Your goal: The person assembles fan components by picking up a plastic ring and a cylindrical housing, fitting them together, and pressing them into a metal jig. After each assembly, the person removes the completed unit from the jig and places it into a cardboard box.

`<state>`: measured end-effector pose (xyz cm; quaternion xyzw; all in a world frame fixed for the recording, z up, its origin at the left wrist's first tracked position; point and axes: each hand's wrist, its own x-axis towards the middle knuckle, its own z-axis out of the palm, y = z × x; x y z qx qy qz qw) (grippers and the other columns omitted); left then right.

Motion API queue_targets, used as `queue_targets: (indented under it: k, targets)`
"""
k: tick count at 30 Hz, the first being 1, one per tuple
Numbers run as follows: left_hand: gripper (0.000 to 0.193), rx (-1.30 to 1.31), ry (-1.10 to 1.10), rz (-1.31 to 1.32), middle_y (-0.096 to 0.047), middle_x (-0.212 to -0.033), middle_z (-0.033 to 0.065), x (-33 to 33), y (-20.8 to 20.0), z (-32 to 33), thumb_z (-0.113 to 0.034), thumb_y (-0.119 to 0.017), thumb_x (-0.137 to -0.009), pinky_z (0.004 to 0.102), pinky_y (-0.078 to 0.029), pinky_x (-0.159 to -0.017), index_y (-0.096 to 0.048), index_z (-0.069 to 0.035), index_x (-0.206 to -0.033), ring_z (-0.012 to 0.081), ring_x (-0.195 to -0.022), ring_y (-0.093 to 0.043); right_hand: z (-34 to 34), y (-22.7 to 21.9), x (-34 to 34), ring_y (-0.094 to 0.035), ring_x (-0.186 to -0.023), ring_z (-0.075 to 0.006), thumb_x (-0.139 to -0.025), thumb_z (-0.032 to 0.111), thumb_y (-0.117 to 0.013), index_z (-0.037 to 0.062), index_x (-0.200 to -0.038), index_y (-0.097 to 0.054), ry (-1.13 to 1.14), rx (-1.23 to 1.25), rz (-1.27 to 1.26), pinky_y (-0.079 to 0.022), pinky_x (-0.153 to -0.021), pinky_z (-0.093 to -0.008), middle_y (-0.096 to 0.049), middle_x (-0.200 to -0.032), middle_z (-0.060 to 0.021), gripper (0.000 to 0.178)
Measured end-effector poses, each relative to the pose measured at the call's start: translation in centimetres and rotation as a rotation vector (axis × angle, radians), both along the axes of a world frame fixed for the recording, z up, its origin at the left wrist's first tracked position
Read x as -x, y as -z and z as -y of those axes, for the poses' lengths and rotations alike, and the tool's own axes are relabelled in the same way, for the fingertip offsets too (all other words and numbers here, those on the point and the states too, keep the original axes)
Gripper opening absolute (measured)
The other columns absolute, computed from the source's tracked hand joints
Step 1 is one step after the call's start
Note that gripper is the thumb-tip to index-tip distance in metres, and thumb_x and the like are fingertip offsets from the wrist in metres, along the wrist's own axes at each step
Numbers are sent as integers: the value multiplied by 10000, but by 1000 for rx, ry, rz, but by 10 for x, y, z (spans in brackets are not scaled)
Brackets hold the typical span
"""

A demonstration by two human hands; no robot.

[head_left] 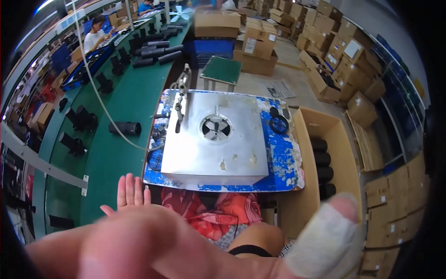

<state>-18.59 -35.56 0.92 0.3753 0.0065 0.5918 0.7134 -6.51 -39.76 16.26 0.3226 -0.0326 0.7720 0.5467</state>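
Note:
My left hand (131, 193) is raised at the lower left with its palm showing and fingers stretched up, holding nothing. Very close to the camera, my right hand (200, 246) crosses the lower edge, blurred, its thumb wrapped in a pale bandage (320, 239) and spread away from the fingers. Nothing shows in it, and part of it is outside the picture. Beyond both hands stands a silvery metal box (195, 156) with a round, spoked opening (216, 128) in its top. A metal lever fitting (180, 100) is mounted at its left. Neither hand touches the box.
The box sits on a worn blue board (285, 162) holding black ring parts (278, 124). At right, a carton (297, 186) contains black cylinders (323, 159). A green bench (114, 156) with black tubes (124, 128) runs along the left. Behind are a green stool (220, 69) and stacked cartons; people work farther back.

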Motion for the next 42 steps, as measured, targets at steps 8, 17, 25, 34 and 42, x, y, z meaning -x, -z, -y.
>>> queue_targets:
  k: [8, 17, 25, 34, 42]
  targets:
    - [953, 351, -229, 28, -345, -1688, 216, 53, 72, 15, -741, -366, -1030, 558, -244, -1294, -295, -16, -1644, 374, -1585, -290, 68, 18, -42, -352, -1467, -425, -957, 759, -513, 149, -1562, -450, 178, -66, 205, -255, -1231, -596, -399, -1573, -255, 862]
    - [889, 427, -169, -567, -444, -1621, 242, 64, 122, 40, -687, -350, -1068, 512, -310, -1264, -334, 9, -1622, 390, -1511, -418, 72, 8, -56, -196, -1572, -511, -935, 714, -625, 214, -1617, -407, 431, -182, 407, -143, -1277, -673, -263, -1687, -306, 874]
    - [820, -104, -120, -1841, -341, -1663, 285, 40, 189, 11, -519, -542, -1058, 556, -291, -1252, -308, 25, -1625, 475, -1522, -360, 105, 19, -95, 116, -1601, -480, -928, 835, -499, 256, -1661, -327, 590, 123, 382, 124, -1210, -750, -227, -1738, -199, 950]
    - [1140, 26, -99, -2046, -205, -1698, 327, 21, 275, -15, -711, -649, -903, 674, -316, -1194, -124, -78, -1693, 561, -1508, -321, 102, 224, -224, -557, -1388, -323, -1071, 560, -520, 30, -1409, -592, 131, -7, 2088, -433, -1141, -454, -595, -1460, -207, 633]
    - [1235, 116, -4, -2135, -261, -1649, 385, -7, 250, -47, -798, -627, -859, 557, -411, -1173, -139, -8, -1673, 569, -1438, -421, 145, 447, -238, -595, -1326, -344, -1006, 801, -371, 53, -1497, -524, 462, 1240, 1671, -460, -1114, -442, -597, -1488, -141, 907]
